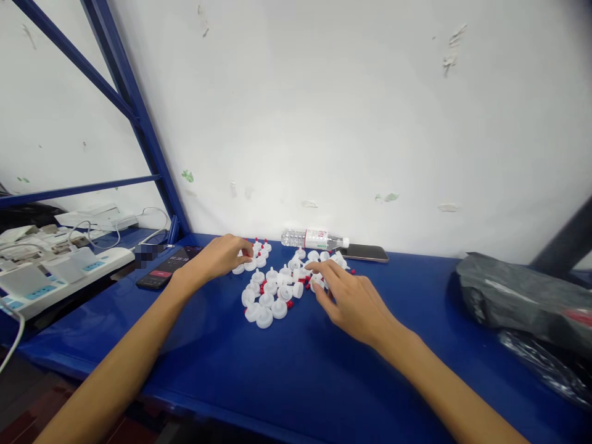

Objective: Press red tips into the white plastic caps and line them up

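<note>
Many white caps [264,318] point nozzle-up; left grip [225,254] curled, hold unclear; right grip [349,295] parted.

The only view looked forward and down from the person's head, across the blue table [370,376] to the white wall [324,111] behind it, with the left hand [226,254] and right hand [348,295] nearby, around mid-frame.

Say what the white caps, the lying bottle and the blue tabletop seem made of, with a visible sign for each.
White caps: probably moulded plastic, smooth and satiny, with uniform rounded shapes.
Bottle: likely clear plastic, glossy and see-through.
Blue tabletop: perhaps painted metal, given its smooth sheen; coated board is possible.
</note>
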`<move>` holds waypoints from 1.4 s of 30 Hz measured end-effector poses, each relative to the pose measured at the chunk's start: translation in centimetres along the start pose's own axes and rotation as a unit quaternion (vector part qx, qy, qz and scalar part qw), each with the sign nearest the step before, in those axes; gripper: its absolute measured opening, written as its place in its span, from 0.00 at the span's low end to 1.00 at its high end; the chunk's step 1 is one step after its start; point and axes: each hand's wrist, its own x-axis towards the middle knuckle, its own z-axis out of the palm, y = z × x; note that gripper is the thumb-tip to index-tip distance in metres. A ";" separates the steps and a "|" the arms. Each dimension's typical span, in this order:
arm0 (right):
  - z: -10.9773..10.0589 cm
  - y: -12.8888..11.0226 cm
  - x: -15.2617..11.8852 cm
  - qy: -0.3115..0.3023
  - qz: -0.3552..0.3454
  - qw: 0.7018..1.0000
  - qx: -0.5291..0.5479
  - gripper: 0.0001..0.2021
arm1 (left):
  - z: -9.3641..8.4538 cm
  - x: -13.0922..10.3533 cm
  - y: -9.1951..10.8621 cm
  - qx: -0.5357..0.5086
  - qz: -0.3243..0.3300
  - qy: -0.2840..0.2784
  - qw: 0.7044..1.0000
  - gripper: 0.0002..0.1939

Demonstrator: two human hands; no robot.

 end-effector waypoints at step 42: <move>1.8 2.0 0.0 -0.068 0.068 0.995 -0.034 0.09 | 0.9 -1.7 7.6 -0.095 0.168 0.094 0.977 0.11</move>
